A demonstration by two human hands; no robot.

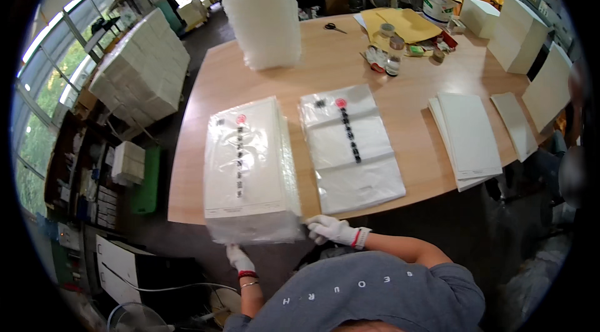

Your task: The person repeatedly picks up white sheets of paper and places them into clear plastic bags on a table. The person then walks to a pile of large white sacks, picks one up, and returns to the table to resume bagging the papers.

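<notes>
A thick stack of flat clear plastic bags with white inserts [250,163] lies at the near left edge of the wooden table [350,63], overhanging it slightly. My left hand [238,257], in a white glove, is under the stack's near left corner. My right hand [331,229], also gloved, grips the stack's near right corner. A single flat clear bag with a red dot and dark print [350,144] lies just to the right of the stack.
White sheets [469,138] and a narrower white sheet [515,124] lie to the right. White boxes [519,32] stand at the far right. A tall stack of clear plastic [259,10], scissors [334,27], yellow envelopes [400,22] and jars [394,54] sit further back. Wrapped boxes [140,75] are stacked left of the table.
</notes>
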